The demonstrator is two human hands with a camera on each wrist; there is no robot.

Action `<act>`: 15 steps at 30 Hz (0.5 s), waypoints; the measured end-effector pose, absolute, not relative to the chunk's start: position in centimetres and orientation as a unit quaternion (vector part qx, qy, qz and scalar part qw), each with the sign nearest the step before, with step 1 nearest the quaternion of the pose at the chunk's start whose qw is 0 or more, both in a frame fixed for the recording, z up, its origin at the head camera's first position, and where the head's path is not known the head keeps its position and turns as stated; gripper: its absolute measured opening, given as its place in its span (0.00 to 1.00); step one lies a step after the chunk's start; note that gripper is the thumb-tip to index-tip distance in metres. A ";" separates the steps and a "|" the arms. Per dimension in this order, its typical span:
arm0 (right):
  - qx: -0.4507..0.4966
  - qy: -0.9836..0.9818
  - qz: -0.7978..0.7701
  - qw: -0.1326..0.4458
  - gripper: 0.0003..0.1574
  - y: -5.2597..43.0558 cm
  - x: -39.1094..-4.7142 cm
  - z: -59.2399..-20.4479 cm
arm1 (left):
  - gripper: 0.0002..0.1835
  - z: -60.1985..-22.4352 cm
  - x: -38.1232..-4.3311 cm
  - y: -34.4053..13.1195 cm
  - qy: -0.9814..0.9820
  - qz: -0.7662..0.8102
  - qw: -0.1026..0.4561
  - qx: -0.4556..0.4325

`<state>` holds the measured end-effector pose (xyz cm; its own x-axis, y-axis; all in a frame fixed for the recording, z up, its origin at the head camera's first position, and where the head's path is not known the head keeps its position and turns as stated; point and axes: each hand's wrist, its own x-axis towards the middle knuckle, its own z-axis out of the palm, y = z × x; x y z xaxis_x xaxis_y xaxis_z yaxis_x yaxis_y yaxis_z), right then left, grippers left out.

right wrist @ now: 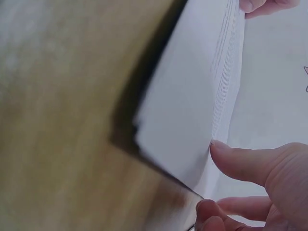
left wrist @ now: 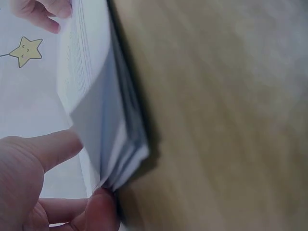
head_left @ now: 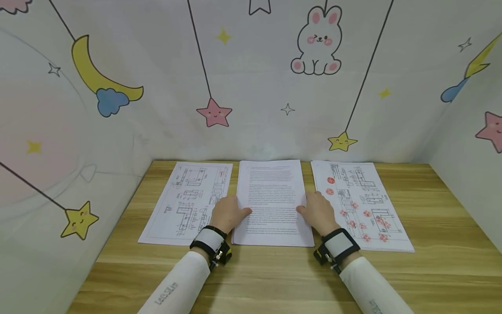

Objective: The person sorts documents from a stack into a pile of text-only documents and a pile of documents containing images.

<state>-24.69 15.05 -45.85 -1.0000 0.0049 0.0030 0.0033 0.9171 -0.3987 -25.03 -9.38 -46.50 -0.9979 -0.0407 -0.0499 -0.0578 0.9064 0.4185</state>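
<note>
A stack of printed paper point(head_left: 270, 196) lies in the middle of the wooden table, its text side up. My left hand point(head_left: 228, 213) grips its left edge, thumb on the top sheet and fingers at the side. On the right edge my right hand point(head_left: 320, 213) holds it the same way. Seen from the left wrist, the sheets point(left wrist: 103, 120) of the stack fan apart at the near corner, with the left fingers point(left wrist: 101, 211) curled at the edge. The right wrist view shows the right thumb point(right wrist: 245, 161) against the pages.
Drawing sheets point(head_left: 164, 222) lie to the left, partly under the left hand in the head view. More drawing sheets point(head_left: 376, 209) with red stamp marks lie to the right. A wall cloth point(head_left: 259, 78) with cartoon prints hangs behind the wooden table point(head_left: 270, 279).
</note>
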 end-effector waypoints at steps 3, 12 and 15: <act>-0.003 -0.980 0.197 0.008 0.36 14.9 -24.7 -45.8 | 0.21 -46.2 -25.0 -9.6 0.978 0.206 0.022 -0.018; 0.001 -0.967 0.252 0.026 0.30 13.6 -24.2 -45.2 | 0.18 -44.8 -24.7 -11.6 0.977 0.211 0.011 -0.017; 0.013 -0.959 0.282 0.032 0.29 12.4 -24.0 -44.6 | 0.22 -44.2 -24.7 -12.8 0.975 0.221 -0.001 -0.020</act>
